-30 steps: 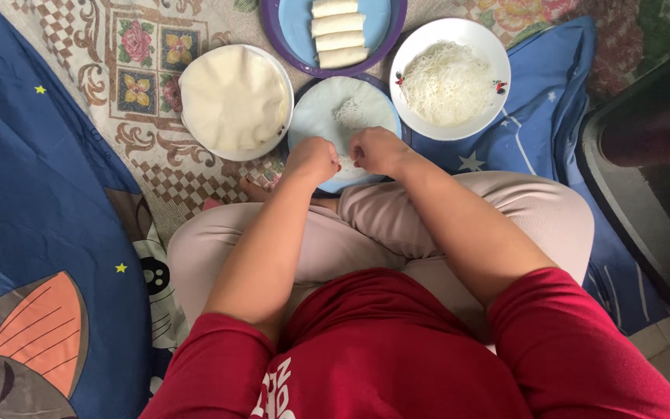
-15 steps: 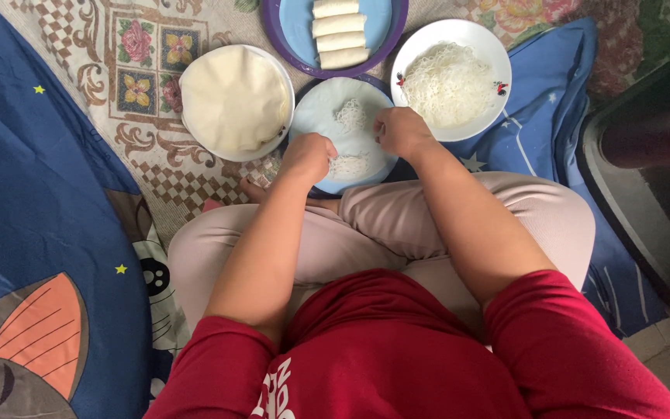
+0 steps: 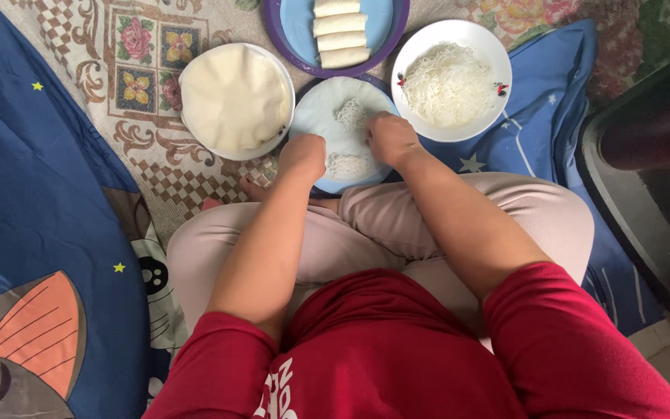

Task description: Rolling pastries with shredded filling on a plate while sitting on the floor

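Note:
I sit cross-legged on a patterned mat. In front of my knees lies a light blue plate [image 3: 321, 109] with a thin round wrapper and small clumps of white noodles [image 3: 348, 114] on it. My left hand [image 3: 302, 157] rests on the plate's near left part, fingers curled down. At the plate's right side, my right hand [image 3: 390, 138] has its fingers curled onto the noodles. Whether either hand grips anything I cannot make out.
A white bowl [image 3: 431, 40] of thin white noodles stands at the right. A white plate stacked with round wrappers [image 3: 234, 97] is at the left. A purple-rimmed plate [image 3: 296, 23] with several finished rolls [image 3: 340, 34] is at the top. A dark object [image 3: 653, 155] stands at the right.
My right hand went out toward the noodle bowl and has come back onto the blue plate. More noodles lie on the wrapper now. My left hand stayed at the plate's left.

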